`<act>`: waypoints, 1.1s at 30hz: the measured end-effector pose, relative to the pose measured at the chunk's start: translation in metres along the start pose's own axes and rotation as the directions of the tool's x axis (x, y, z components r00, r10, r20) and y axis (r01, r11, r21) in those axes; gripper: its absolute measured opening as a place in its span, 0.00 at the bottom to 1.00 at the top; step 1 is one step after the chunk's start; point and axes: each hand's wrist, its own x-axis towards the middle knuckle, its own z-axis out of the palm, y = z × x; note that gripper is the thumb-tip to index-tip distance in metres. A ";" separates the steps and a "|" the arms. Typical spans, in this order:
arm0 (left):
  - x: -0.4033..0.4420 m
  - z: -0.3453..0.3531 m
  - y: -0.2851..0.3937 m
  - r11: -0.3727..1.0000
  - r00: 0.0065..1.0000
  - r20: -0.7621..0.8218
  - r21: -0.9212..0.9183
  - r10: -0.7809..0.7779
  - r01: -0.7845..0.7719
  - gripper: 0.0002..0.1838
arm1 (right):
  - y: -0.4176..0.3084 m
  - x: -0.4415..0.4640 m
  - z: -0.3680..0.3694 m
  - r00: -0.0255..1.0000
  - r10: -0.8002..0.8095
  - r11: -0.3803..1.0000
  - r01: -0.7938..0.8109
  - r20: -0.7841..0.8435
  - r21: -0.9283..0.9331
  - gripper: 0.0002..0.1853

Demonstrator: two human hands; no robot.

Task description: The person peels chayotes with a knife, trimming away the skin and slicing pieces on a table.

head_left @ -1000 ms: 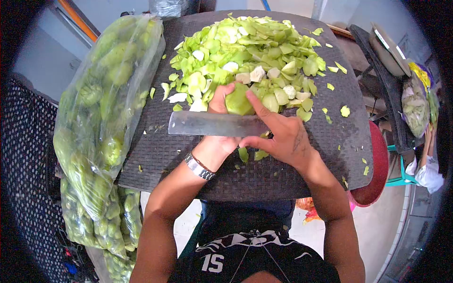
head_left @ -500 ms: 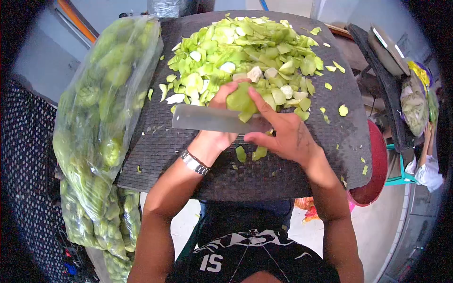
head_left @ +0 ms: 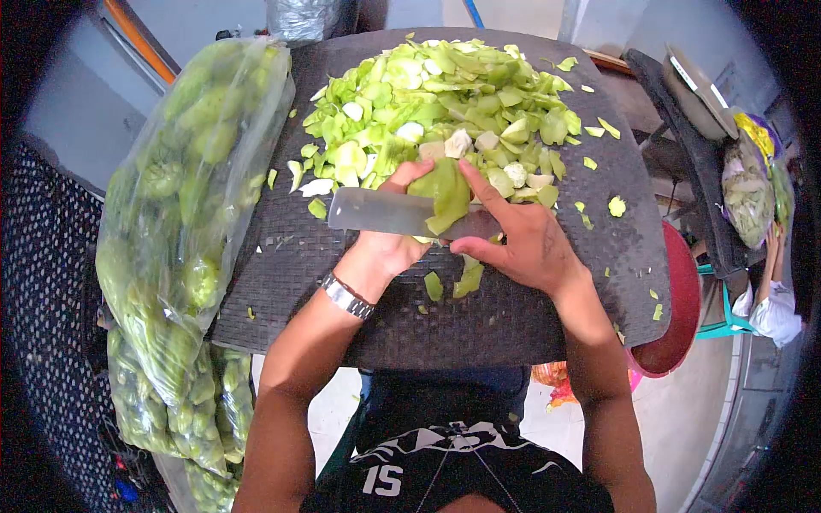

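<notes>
My left hand (head_left: 395,244), with a metal watch (head_left: 348,296) on its wrist, is closed round a green chayote (head_left: 438,184). My right hand (head_left: 532,244) grips a wide-bladed cleaver (head_left: 368,212), its handle hidden in the palm. The blade points left and lies across the near side of the chayote, where a strip of peel hangs over the metal. Just beyond both hands a heap of green peel (head_left: 445,94) is spread on the dark woven tabletop (head_left: 359,342). Pale cut chunks (head_left: 457,143) lie at the heap's near edge.
A long clear bag of chayotes (head_left: 180,197) leans along the table's left side, above more filled bags (head_left: 184,402). Below the right edge stands a red tub (head_left: 676,299). Farther right are a grey basin (head_left: 697,90) and another person's arm (head_left: 774,256).
A strip of peel on the chayote has grown longer and hangs over the blade. The cleaver has shifted slightly right; both hands keep their hold.
</notes>
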 end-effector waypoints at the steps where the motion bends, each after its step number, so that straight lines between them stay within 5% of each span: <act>1: -0.001 -0.003 0.002 1.000 0.999 0.045 -0.007 -0.027 0.027 0.24 | -0.001 -0.001 -0.002 1.000 -0.008 1.000 0.008 -0.004 -0.010 0.46; 5: -0.007 -0.015 0.018 0.992 0.973 0.202 -0.018 -0.116 0.122 0.25 | 0.012 0.001 -0.019 0.990 0.134 0.991 -0.133 0.053 -0.009 0.45; 6: -0.006 -0.015 0.020 0.986 0.965 0.239 0.156 -0.103 0.066 0.26 | 0.019 0.002 -0.018 0.989 0.146 0.989 -0.145 0.018 -0.011 0.45; 10: -0.013 0.023 -0.009 0.974 0.994 -0.072 0.206 -0.081 0.094 0.25 | 0.016 0.005 -0.017 0.984 0.176 0.984 -0.175 -0.022 0.044 0.42; 14: -0.010 0.023 0.001 0.970 0.980 -0.199 0.239 -0.004 0.052 0.23 | 0.017 0.004 -0.010 0.933 0.354 0.927 -0.359 0.064 0.104 0.44; 18: -0.006 0.012 -0.005 0.985 0.975 -0.211 0.168 0.065 -0.029 0.24 | 0.006 0.002 -0.004 0.984 0.179 0.978 -0.180 0.018 0.104 0.50; 23: 0.001 -0.002 -0.013 0.999 0.996 -0.079 -0.005 0.047 -0.048 0.25 | -0.008 0.000 0.000 0.966 0.205 0.976 -0.215 0.157 0.048 0.50; 29: -0.004 0.006 -0.015 0.999 0.988 -0.151 0.028 0.031 -0.027 0.23 | 0.008 -0.003 0.008 0.999 0.023 1.000 -0.024 0.036 0.011 0.51; 33: 0.002 -0.015 -0.016 0.997 0.988 -0.141 0.062 0.054 -0.045 0.23 | 0.007 -0.003 0.003 0.996 0.051 0.999 -0.052 0.072 0.013 0.49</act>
